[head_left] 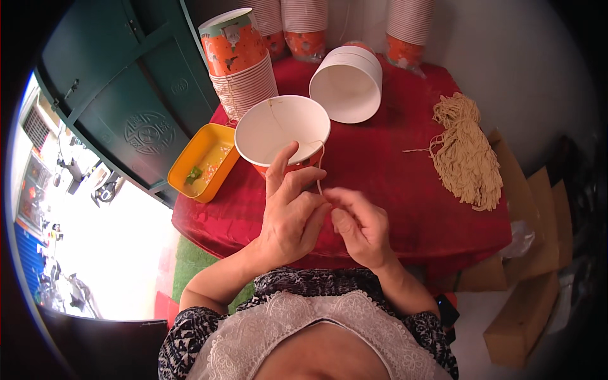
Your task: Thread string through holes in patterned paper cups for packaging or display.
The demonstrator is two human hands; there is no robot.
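A paper bucket (263,134), white inside and orange outside, stands open side up on the table just beyond my hands. A thin beige cord (319,185) runs from its right rim down to my fingers. My left hand (288,218) pinches the cord between thumb and fingers, with one finger raised in front of the bucket. Close by on the right, my right hand (364,225) has thumb and fingertips pressed together at the cord's lower end. Exactly how the cord lies between the fingertips is hidden. Another short length of cord hangs over the bucket's far rim.
Red cloth covers the table (392,171). A yellow tray (190,158) with wet scraps sits left of the bucket. Behind stand a tall bucket stack (237,69) and a bucket on its side (345,88). A beige cord bundle (468,158) lies right; cardboard (522,323) is below.
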